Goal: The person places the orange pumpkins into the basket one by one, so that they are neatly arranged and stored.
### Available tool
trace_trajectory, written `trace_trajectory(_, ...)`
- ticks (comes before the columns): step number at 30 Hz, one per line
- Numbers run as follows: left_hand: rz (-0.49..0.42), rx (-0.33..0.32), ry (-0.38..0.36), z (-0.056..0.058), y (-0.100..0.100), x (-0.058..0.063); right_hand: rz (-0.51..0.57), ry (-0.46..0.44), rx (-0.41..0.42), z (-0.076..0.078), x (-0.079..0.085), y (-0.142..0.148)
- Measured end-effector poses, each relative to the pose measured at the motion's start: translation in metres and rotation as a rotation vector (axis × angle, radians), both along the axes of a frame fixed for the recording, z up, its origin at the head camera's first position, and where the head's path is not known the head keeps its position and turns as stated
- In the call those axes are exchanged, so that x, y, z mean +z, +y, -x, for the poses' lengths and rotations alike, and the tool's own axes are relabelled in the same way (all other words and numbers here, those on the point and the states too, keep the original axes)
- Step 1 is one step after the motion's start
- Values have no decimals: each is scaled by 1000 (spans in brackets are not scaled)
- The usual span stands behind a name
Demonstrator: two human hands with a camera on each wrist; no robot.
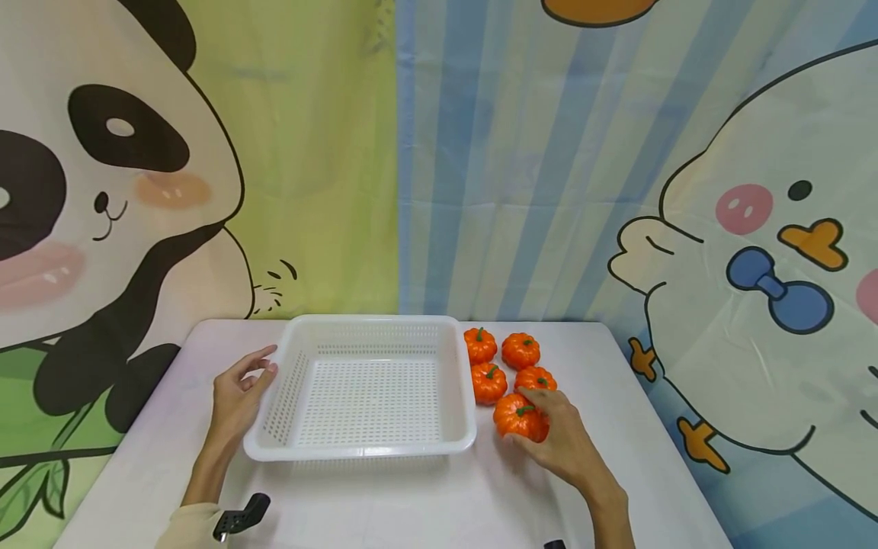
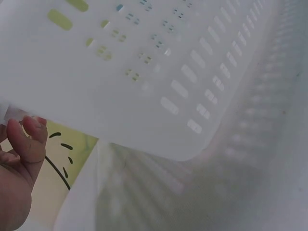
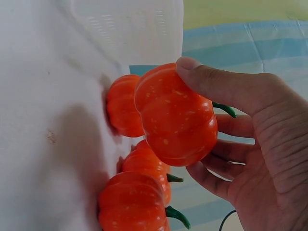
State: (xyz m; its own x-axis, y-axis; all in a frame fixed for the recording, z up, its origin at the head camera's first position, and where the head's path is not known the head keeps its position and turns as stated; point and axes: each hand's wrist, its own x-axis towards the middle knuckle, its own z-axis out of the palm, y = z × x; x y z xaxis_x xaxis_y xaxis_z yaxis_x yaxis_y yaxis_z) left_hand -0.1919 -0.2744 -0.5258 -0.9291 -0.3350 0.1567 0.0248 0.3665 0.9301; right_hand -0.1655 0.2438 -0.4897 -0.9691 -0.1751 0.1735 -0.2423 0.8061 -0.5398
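Left sleeve: pale cuff (image 1: pixel 192 526), near left, black wrist device (image 1: pixel 241 518) beside it.
Right hand: hand (image 1: pixel 559 436) at near right, reaching in from the near edge; thumb and fingers spread around one pumpkin, grasping it.
Held pumpkin: pumpkin (image 1: pixel 511 413), glossy orange, ribbed, pale flecks, green stem; just right of the basket, seemingly raised off the table (image 1: pixel 384 511).
Left hand: hand (image 1: pixel 235 396) at the basket's left side, fingers bent toward its rim; cannot tell if pinching.
Basket: white perforated basket (image 1: pixel 363 451), centre, bare mesh floor.
Other pumpkins: four (image 1: pixel 520 351), similar, clustered right of basket, farther back.
Backdrop: panda cloth (image 1: pixel 329 152) far left; striped bird cloth (image 1: pixel 473 152) far right.
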Motion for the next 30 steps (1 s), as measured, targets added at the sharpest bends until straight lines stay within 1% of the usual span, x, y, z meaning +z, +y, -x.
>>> trace_trajectory(5, -8, 3, 5, 0, 1, -1, -11, 8, -7, 1, 3, 2)
trace_trajectory(12, 14, -2, 6, 1, 0, -1, -26, 13, -17, 0, 6, 5)
trace_trajectory(16, 9, -2, 7, 1, -1, -1, -28, 13, -17, 1, 8, 4)
trace_trajectory(20, -1, -7, 4, 0, 0, 0, -28, 23, -13, 1, 10, 5)
trace_trajectory(25, 7, -9, 0, -1, 0, 1, -33, 40, 1, 1, 14, 5)
trace_trajectory(30, 4, -15, 0, 0, -1, 0, -41, 57, 9, 0, 16, 6)
